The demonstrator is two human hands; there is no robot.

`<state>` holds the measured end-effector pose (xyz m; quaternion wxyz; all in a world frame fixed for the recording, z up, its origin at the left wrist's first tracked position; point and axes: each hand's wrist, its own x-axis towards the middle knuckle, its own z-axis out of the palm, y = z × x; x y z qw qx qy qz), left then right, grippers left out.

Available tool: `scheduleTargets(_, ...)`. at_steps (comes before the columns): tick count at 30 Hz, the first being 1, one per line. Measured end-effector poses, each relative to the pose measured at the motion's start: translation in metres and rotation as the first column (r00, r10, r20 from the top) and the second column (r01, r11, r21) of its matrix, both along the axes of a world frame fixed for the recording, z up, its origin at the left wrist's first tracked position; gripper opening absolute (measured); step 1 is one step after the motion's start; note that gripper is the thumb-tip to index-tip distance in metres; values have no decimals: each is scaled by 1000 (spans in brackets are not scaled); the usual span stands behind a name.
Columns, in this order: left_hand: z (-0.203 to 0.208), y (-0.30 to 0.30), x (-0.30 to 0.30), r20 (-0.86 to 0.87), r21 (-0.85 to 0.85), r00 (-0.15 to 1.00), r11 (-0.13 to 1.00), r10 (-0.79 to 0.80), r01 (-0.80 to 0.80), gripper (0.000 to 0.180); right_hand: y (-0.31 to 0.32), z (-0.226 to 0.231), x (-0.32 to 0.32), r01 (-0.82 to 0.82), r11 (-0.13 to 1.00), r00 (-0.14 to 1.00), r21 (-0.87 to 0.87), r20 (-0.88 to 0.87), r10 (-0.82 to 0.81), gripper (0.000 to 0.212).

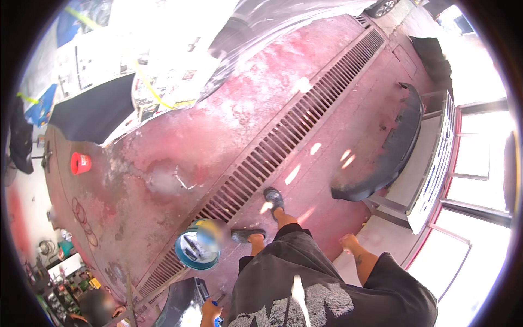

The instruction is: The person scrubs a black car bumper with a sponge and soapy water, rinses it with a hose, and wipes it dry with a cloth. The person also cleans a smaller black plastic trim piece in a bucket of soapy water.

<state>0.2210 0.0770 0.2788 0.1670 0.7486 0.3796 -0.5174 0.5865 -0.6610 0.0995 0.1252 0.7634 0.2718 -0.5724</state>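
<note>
While the left grip (210, 310) holds one blue object (218, 320), two buckets (198, 265) stand apart.

Floor grate (289, 133) runs diagonally; covered vehicle (98, 109) beyond it to the left, small pail (80, 168) nearer, at far left. Bucket (197, 265) left of the feet (277, 203), overlapping the grate in view; behind it, panel (180, 297), left of left hand (210, 310) with tool (218, 320). Bumper (407, 131) on floor, right of grate, windows (468, 152) farther right.
</note>
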Motion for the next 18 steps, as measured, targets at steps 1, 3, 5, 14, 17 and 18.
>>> scheduleTargets(1,-4,-10,4,-22,6,998,998,63,-63,62,-2,-3,5,287,958,957,-15,53,-286,28)
scheduleTargets(3,2,-26,4,-47,-3,991,992,126,-126,61,28,-14,18,761,648,642,1,132,-755,27)
scheduleTargets(5,2,-44,-2,-37,-52,991,990,131,-132,56,73,-13,61,487,845,812,221,241,-531,31)
scheduleTargets(14,5,-185,-89,89,-149,901,900,425,-409,45,274,3,268,712,593,642,378,-8,-766,43)
scheduleTargets(17,0,-229,-127,180,-155,785,805,593,-573,50,343,9,264,543,722,787,428,40,-616,43)
scheduleTargets(18,-1,-250,-130,194,-159,736,761,648,-629,51,365,6,259,474,748,830,465,50,-556,42)
